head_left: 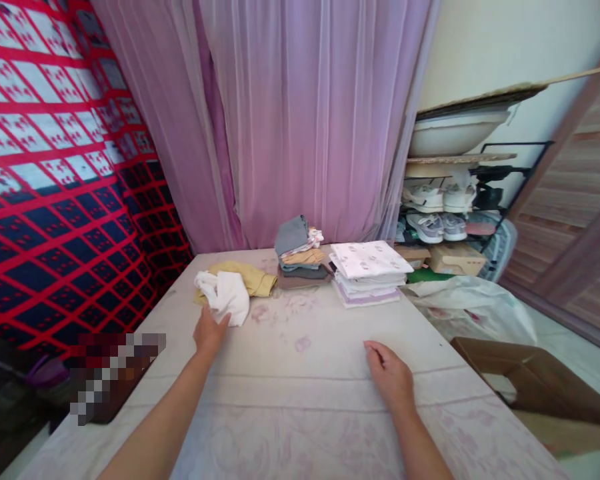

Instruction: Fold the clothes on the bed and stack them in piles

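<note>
Lilac curtain (320, 127), backdrop; floral-covered counter (290, 357) before it. Dark item (137, 381), left edge: pixelated, unreadable to me. White cloth (231, 297), crumpled, over yellow garment (260, 281); my left hand (211, 331) touches its near edge, grip I cannot tell. Right hand (391, 377), well apart, fingers curled in. Rear: mixed folded stack (301, 256), white folded stack (370, 261).

One head-worn view, facing forward and down, across the table (300, 367), toward purple curtain (310, 127)
</note>
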A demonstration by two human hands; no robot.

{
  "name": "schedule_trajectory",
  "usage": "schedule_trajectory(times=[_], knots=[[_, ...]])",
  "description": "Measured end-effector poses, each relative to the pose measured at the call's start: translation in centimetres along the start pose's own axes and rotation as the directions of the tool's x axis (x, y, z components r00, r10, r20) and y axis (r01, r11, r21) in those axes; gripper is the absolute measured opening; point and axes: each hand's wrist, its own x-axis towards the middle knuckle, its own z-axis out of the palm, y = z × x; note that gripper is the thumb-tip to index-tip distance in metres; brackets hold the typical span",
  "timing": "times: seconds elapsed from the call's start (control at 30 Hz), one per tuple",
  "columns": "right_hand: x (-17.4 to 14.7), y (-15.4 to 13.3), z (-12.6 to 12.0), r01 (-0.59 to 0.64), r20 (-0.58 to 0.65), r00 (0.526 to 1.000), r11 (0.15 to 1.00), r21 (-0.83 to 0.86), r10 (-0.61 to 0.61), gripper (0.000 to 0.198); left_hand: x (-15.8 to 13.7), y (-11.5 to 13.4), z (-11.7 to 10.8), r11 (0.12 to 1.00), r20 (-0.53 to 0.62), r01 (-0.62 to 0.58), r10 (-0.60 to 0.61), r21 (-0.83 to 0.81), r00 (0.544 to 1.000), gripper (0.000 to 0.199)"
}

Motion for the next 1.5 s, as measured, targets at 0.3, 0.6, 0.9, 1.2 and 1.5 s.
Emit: schedule_trajectory(times=[0.3, 0.6, 0.9, 1.2, 1.5], knots=[[0.2, 0.3, 0.1, 0.011, -0.013, 1.000, 0.999, -0.050, -0.012, 0.042, -2.7, -0.3, -1.9, 0.985, 0.048, -0.123, 0.130, -0.122, 0.990, 0.030], [-2.0, -4.9, 1.4, -0.212, 0.229, 0.966, 0.867, 0.451, 0.118, 0.050, -15.9, 6.9, -3.0, 0.482, 0.116, -0.707, 0.858, -0.518, 0.500, 0.037], [-6.2, -6.0, 1.8, 0.050, 0.248, 0.961, 0.960, 0.277, -0.122, 0.042, -16.3, 1.5, -2.0, 0.682, 0.143, -0.614, 0.706, -0.397, 0.693, 0.021], [-7.0, -12.2, 2.3, 0.436, 0.329, 0.872, 0.881, -0.184, -0.363, 0.039, -4.8, -1.2, -3.1, 0.875, 0.101, -0.477, 0.483, -0.081, 0.870, 0.035], [-6.3, -12.0, 3.9, 0.521, 0.502, 0.780, 0.833, -0.187, -0.375, 0.026, 2.9, 0.8, -0.5, 0.895, 0.357, -0.440, 0.387, 0.077, 0.850, 0.044]])
